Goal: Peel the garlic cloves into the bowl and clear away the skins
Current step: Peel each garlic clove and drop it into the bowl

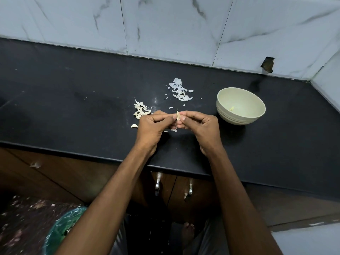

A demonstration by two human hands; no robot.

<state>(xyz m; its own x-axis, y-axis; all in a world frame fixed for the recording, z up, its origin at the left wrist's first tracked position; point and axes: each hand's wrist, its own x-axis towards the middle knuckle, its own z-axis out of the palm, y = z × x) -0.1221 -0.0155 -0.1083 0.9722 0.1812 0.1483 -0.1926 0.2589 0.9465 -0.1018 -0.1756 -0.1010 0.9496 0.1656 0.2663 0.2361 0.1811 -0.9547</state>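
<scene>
Early days: both the left hand (153,124) and right hand (197,124) pinch one small white garlic clove (178,115) above the black stone bench (73,107), near its front edge, while the pale green ribbed bowl (241,105) toward the right corner holds a single peeled piece, an unpeeled clove pile (141,110) waits, and papery white skins (179,90) lie uncleared.

A home kitchen: black stone counter (73,100), marble-look wall tiles (165,24), wooden cabinets (55,173) below.

Single head-worn wide-angle view, looking forward and steeply down from above, black countertop (73,92) across mid-frame, marble-tiled wall (165,24) at top edge, cabinet doors (173,190) and floor (27,218) below, both forearms reaching in from bottom, close working range, edges bowed by lens.
</scene>
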